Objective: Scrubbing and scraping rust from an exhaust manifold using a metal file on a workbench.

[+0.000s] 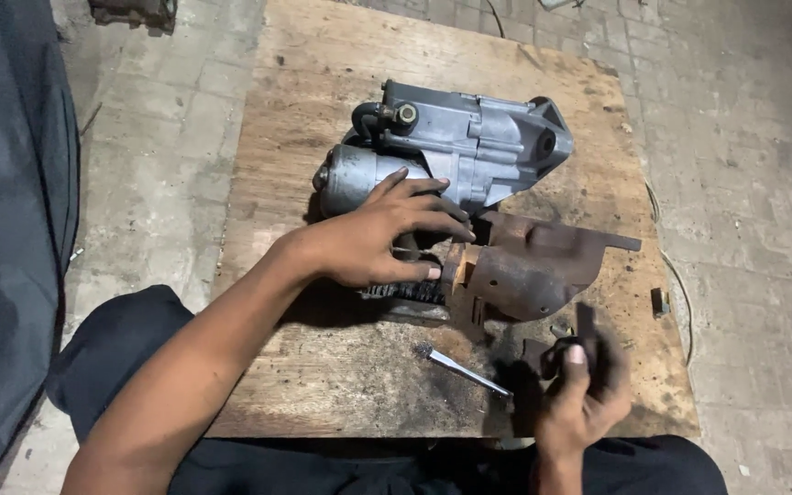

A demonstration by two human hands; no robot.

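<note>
Head view, looking down: paved floor [744,156] all round, w/ a worn wooden board [323,367] laid on it as a work surface. Dark cloth [11,229] hangs at the left edge. On the board's far half lies a grey starter motor [478,142], cast housing plus round cylinder, on its side. Just in front of it, touching or nearly so, a rusty brown housing part [533,270] w/ a flat flange sticking out to the right. A dark toothed piece [405,293] sits at its left end, under the left hand.

Left hand [378,238] is spread flat, fingers splayed over the motor's cylinder and the junction w/ the rusty part; pressing/steadying, not clenched round anything. Right hand [584,394] is near the board's near-right corner, curled round a small dark object [566,353]; blurred, can't tell what it is.

Thin metal rod [465,369] lies on the board between the hands. Small block [659,302] at the right edge.

Handling, judged: motor looks heavy, rigid, prob greasy; best gripped round the cylinder body. Rusty part stiff, rough, edges maybe sharp; take by the flange.
</note>
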